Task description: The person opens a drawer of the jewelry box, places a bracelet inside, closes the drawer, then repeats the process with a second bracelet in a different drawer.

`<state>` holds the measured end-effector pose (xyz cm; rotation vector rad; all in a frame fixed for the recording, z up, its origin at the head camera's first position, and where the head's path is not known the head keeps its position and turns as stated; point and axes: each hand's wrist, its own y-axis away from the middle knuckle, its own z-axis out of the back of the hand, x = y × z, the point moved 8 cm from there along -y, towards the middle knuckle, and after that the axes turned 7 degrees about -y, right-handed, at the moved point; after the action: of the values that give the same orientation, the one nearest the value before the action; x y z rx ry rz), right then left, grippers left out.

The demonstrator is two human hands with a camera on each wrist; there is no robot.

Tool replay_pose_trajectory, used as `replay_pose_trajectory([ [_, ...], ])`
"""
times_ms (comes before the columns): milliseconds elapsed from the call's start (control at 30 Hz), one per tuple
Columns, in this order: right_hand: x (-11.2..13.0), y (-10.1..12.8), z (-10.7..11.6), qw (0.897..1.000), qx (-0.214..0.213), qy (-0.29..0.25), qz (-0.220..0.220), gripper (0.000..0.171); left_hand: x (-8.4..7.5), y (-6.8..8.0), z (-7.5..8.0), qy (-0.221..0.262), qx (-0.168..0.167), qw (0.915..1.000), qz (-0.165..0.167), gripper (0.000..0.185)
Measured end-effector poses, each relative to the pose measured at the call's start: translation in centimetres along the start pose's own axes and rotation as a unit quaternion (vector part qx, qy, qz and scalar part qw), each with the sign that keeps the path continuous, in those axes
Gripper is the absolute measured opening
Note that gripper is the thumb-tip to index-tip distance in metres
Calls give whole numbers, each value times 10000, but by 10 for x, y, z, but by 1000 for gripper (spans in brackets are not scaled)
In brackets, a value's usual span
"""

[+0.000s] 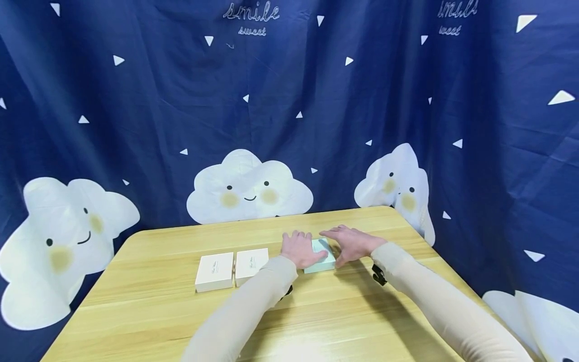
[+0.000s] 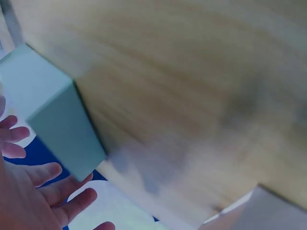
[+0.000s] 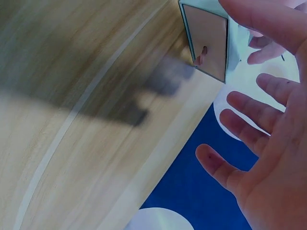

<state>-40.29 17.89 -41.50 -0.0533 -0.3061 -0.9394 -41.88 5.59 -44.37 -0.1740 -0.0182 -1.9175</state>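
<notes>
At the frame's centre, the left hand (image 1: 300,250) and right hand (image 1: 350,244) flank a mint box (image 1: 322,261) on the table (image 1: 149,311), fingers spread wide and straight, gripping nothing. Two white boxes (image 1: 231,268) lie left of it.

- The table (image 1: 158,301) was pale wood, smooth, with a slight sheen.
- The mint box (image 1: 322,261) and two white boxes (image 1: 214,271) looked like matt card.
- The backdrop (image 1: 135,100) was printed cloth.

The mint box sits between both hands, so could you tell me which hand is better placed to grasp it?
Left, probably: the left hand already lies against the mint box, while the right hand spreads open beside it.
</notes>
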Motion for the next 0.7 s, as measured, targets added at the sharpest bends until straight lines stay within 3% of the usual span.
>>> replay_pose_trajectory([
  [433, 4, -3, -5, 9997, 103, -194, -56, 108, 0, 14, 10, 84, 399, 9971, -647, 107],
  [700, 8, -5, -7, 9997, 125, -176, -139, 103, 2, 14, 8, 114, 536, 9953, -797, 107],
])
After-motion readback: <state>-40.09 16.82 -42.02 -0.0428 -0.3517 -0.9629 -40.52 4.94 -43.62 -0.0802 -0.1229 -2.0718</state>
